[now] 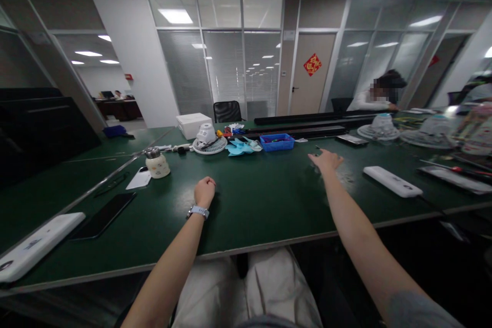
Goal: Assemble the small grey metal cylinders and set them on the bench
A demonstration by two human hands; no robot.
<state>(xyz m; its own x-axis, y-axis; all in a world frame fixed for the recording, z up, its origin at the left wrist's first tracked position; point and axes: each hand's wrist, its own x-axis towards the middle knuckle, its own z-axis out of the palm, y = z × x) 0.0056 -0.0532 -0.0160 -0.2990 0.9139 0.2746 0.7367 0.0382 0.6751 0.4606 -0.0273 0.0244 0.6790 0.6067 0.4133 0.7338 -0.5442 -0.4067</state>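
My left hand (205,191) rests on the green table (253,200), its fingers curled into a loose fist. A watch (198,211) is on that wrist, and no object shows at the fingers. Farther forward on the right, my right hand (326,160) hovers over or touches the tabletop with its fingers spread. A faint blur lies under it, too unclear to name. Beyond the hands are a blue plastic basket (277,142) with small parts in it, light-blue fan blades (240,147) and a white fan head (207,136) on its round grille.
To the left stand a cream bottle (157,165), a dark phone (104,216) and a white power bank-like device (40,246). Another white device (392,181) lies at the right. A white box (192,125) and long black bars (303,117) sit farther back. Someone (378,93) leans over the far right.
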